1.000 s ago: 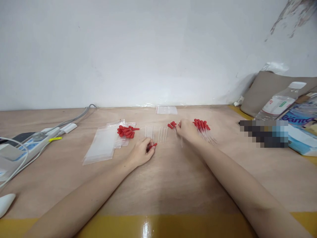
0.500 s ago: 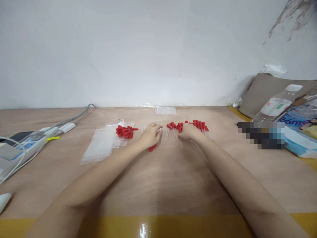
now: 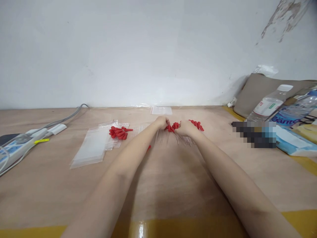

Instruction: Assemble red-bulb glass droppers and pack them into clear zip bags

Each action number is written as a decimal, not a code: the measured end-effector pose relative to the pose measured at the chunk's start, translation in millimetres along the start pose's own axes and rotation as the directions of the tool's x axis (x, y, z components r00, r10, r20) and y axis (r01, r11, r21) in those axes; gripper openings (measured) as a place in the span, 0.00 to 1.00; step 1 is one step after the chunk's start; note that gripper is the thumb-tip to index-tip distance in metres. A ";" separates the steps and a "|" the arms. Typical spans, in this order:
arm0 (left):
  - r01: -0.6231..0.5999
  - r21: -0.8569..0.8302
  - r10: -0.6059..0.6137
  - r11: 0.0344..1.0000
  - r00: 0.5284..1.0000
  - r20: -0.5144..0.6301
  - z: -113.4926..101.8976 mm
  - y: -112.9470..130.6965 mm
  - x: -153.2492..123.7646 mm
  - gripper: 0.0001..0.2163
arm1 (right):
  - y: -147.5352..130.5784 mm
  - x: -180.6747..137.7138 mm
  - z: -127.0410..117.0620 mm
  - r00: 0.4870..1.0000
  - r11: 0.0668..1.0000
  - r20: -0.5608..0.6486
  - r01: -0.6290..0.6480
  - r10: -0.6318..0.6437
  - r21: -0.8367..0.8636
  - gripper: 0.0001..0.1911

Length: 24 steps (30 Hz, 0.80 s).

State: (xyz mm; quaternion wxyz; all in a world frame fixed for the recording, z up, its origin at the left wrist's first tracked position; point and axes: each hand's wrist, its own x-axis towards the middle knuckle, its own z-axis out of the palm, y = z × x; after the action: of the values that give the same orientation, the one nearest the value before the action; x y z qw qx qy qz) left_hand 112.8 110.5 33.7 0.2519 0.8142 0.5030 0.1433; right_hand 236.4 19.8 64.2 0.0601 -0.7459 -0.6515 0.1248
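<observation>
Glass droppers with red rubber bulbs (image 3: 176,125) lie in a row in the middle of the table, their clear tubes pointing toward me. My left hand (image 3: 162,122) is at the row's left end, fingers curled against a red bulb. Just to its right, my right hand (image 3: 186,128) has its fingers closed at the bulbs of the same row, and it hides part of them. More red bulbs (image 3: 198,126) show past my right hand. Left of my hands, a pile of loose red bulbs (image 3: 119,133) rests on clear zip bags (image 3: 90,145). One red bulb (image 3: 149,148) peeks out beside my left forearm.
A power strip (image 3: 21,142) with cables sits at the left. At the right are a plastic bottle (image 3: 268,104), a grey-brown bin (image 3: 250,94) and a blue tissue pack (image 3: 293,140). Another clear bag (image 3: 161,110) lies by the wall.
My left hand has moved right, from the loose tubes to the droppers beside my right hand. My right hand stays at the row. The view has shifted slightly.
</observation>
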 end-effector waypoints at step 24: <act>0.006 0.223 0.036 0.975 0.982 -0.183 5.9 11.1 -72.9 0.09 | -10.3 -12.5 3.8 0.997 0.988 -0.069 0.019 -0.030 -0.156 0.15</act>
State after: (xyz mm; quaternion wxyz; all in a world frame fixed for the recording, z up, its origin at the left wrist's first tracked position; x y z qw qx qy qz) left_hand 90.9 39.9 36.4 0.1099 0.8242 0.5309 0.1635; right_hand 224.0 8.7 64.5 0.0266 -0.7442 -0.6658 0.0461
